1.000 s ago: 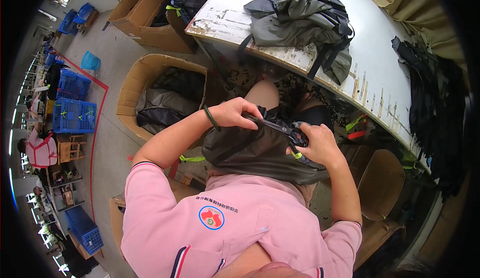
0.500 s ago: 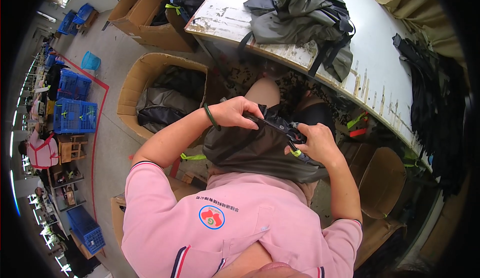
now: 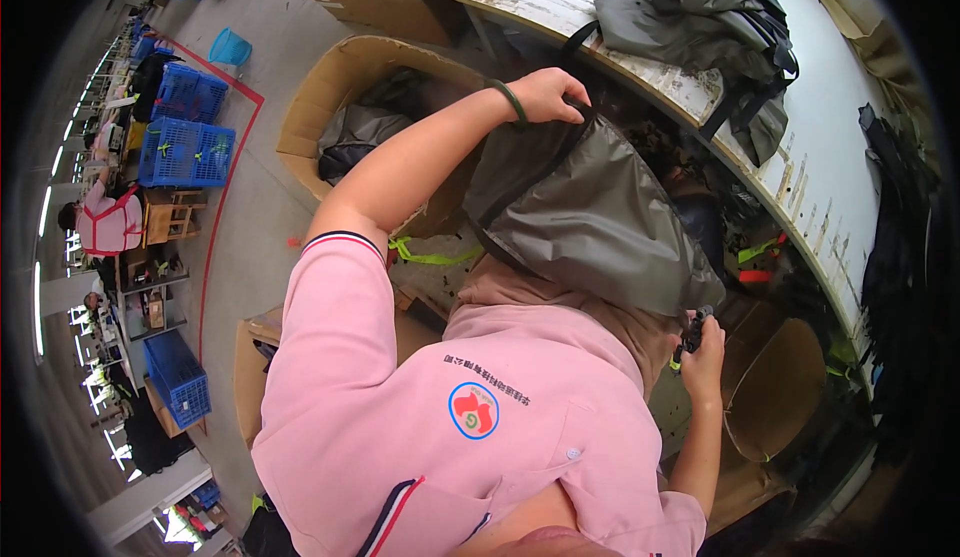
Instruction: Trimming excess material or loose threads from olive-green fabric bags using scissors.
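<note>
Raised above my lap, my left hand is closed on the black edge of a dark olive-grey fabric bag. The bag hangs from that grip and spreads down toward my right thigh. My right hand is off to the right, beside the bag's lower corner. Its fingers are wrapped round a small black object with a yellow-green bit near it; its exact kind cannot be made out.
On the white worktable ahead lies a heap of similar grey fabric. Black strips hang at its right end. A cardboard box with fabric pieces stands left; another box is at right. Blue crates stand farther left.
My left hand has moved forward and lifted the bag's edge, spreading out the fabric. My right hand has drawn away to the right and back, holding the small black object apart from the bag.
</note>
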Action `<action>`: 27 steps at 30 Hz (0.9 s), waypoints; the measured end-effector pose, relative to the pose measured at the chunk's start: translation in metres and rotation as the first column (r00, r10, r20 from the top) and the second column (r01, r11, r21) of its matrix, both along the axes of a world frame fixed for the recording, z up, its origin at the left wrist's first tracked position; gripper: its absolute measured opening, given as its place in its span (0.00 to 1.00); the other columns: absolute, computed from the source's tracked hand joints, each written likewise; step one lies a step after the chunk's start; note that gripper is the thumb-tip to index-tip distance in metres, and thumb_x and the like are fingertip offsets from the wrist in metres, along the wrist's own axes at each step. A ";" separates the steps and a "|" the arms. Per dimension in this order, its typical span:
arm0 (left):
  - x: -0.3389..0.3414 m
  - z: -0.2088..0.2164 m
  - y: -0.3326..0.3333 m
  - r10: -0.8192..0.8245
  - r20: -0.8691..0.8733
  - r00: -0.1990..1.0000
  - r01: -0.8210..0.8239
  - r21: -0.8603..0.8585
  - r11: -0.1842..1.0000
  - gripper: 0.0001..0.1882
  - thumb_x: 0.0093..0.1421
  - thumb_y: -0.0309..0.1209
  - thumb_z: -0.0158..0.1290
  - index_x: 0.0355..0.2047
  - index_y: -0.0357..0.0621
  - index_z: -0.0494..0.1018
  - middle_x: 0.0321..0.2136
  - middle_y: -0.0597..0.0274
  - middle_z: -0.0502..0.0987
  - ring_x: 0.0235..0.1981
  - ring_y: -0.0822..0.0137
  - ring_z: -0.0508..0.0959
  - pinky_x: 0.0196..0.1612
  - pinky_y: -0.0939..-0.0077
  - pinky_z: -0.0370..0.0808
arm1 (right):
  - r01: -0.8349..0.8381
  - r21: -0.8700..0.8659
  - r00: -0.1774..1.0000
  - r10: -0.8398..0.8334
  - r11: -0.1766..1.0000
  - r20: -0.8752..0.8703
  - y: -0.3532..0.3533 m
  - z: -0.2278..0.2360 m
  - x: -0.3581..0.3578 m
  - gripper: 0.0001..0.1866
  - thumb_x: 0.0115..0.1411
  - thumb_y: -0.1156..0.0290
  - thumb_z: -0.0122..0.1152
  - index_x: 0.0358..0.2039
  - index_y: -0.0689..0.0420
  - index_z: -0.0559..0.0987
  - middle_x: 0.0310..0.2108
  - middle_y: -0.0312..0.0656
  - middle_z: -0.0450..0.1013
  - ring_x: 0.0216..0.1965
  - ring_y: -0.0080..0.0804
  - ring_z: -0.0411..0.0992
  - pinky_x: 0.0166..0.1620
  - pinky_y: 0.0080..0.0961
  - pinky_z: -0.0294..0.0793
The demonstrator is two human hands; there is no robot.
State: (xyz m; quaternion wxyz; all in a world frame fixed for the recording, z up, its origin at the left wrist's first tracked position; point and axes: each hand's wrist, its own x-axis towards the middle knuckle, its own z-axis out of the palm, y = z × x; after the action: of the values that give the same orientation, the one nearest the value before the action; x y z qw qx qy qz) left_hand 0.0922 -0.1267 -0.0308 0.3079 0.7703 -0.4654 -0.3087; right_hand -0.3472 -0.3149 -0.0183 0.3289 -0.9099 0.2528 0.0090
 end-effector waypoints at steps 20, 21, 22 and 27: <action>-0.192 -0.042 -0.040 -0.103 -0.763 0.638 0.138 -0.018 0.990 0.10 0.64 0.34 0.52 0.30 0.42 0.71 0.26 0.75 0.72 0.29 0.81 0.66 0.35 0.82 0.66 | 0.259 -0.043 0.938 -0.241 0.965 0.248 -0.045 0.015 0.018 0.17 0.48 0.71 0.72 0.27 0.60 0.68 0.25 0.44 0.70 0.30 0.48 0.64 0.36 0.36 0.66; -0.185 -0.041 -0.037 -0.034 -0.850 0.525 0.088 0.014 0.996 0.09 0.64 0.34 0.52 0.30 0.43 0.71 0.26 0.76 0.71 0.29 0.82 0.67 0.35 0.83 0.67 | 0.264 -0.045 0.936 -0.245 0.963 0.255 -0.043 0.019 0.019 0.17 0.48 0.71 0.72 0.27 0.60 0.68 0.25 0.44 0.70 0.30 0.48 0.64 0.36 0.36 0.66; -0.179 -0.044 -0.035 -0.018 -0.918 0.396 0.054 0.004 0.999 0.06 0.64 0.31 0.52 0.30 0.45 0.71 0.27 0.75 0.73 0.30 0.83 0.70 0.36 0.84 0.68 | 0.278 -0.074 0.919 -0.243 0.958 0.309 -0.042 0.022 0.019 0.17 0.48 0.73 0.72 0.28 0.60 0.69 0.25 0.43 0.70 0.30 0.46 0.65 0.36 0.35 0.66; -0.169 -0.026 -0.026 0.091 -0.989 0.118 -0.062 0.084 0.995 0.04 0.64 0.29 0.50 0.32 0.44 0.72 0.29 0.72 0.75 0.32 0.78 0.75 0.40 0.82 0.72 | 0.144 0.162 0.938 -0.186 0.976 0.292 -0.015 0.040 0.023 0.13 0.50 0.80 0.69 0.32 0.59 0.72 0.32 0.40 0.76 0.36 0.31 0.71 0.39 0.23 0.70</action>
State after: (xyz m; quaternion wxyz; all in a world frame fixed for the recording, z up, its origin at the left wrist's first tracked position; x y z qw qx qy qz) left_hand -0.0768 -0.1523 -0.0565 0.5456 0.3988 -0.1013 -0.7301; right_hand -0.3244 -0.3298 0.0216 0.4258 -0.8508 0.2732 -0.1422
